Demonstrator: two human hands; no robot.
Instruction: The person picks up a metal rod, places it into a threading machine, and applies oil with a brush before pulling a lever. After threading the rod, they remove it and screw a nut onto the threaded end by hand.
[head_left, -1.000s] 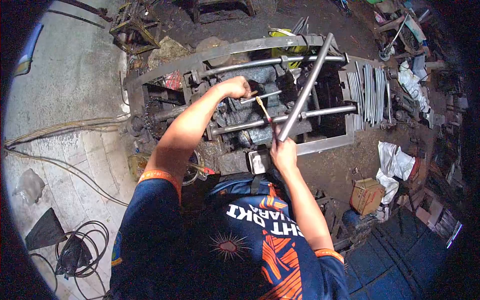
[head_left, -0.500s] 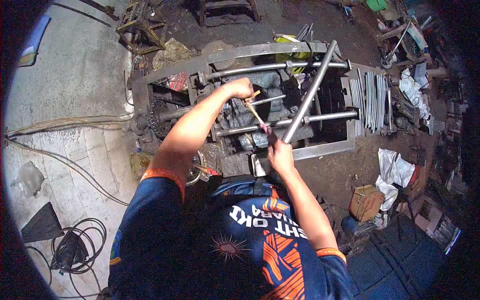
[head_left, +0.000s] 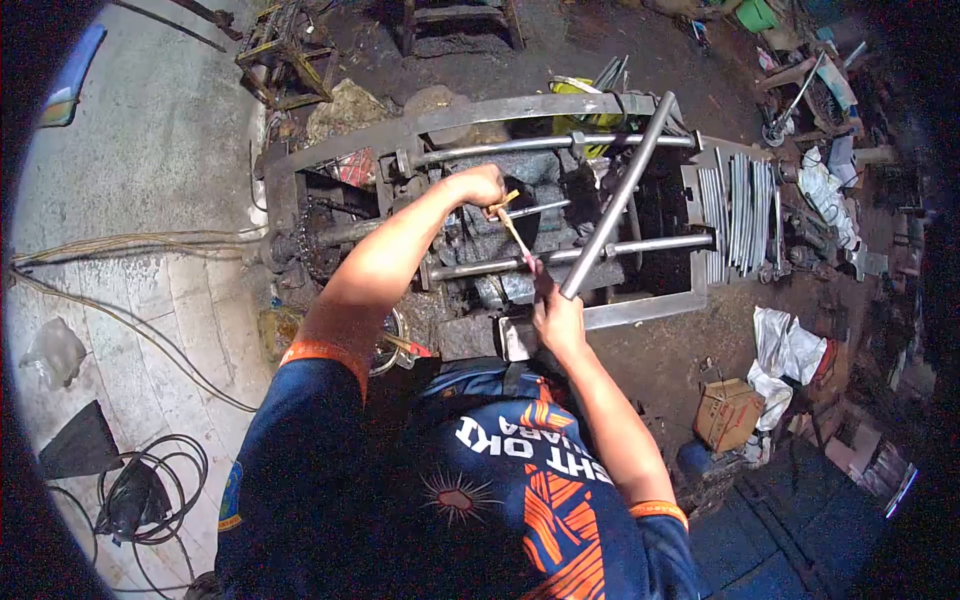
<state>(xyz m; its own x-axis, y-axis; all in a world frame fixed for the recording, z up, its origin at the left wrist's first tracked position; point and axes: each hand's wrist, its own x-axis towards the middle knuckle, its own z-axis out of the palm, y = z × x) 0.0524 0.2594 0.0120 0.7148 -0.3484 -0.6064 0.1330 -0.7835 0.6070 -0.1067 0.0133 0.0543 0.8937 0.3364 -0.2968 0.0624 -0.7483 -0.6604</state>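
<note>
My left hand (head_left: 482, 186) is closed over the middle of a metal frame machine (head_left: 560, 106), its fingers curled downward. A short yellowish piece (head_left: 504, 203) sticks out beside its fingertips; what the fingers grip is hidden. Below them a thin metal rod (head_left: 540, 210) points right. My right hand (head_left: 560, 322), at the near side of the frame, is closed around the dark end of a slim stick-like tool (head_left: 518, 238). This tool is pinkish midway and pale at its far end, which reaches the left hand. A thick steel pipe (head_left: 620, 195) slants across the frame, its lower end right beside my right hand.
Several grey rods (head_left: 740, 215) lie side by side at the frame's right. A red-handled brush (head_left: 412, 347) rests by a round container under my left arm. A cardboard box (head_left: 728, 414) stands at lower right; cables (head_left: 130, 240) and a coiled hose (head_left: 165, 490) cross the left floor.
The view has shifted slightly, so the machine and pipe appear a little lower. Both hands keep nearly the same places, and the tool's pale end shows more clearly beside my left hand.
</note>
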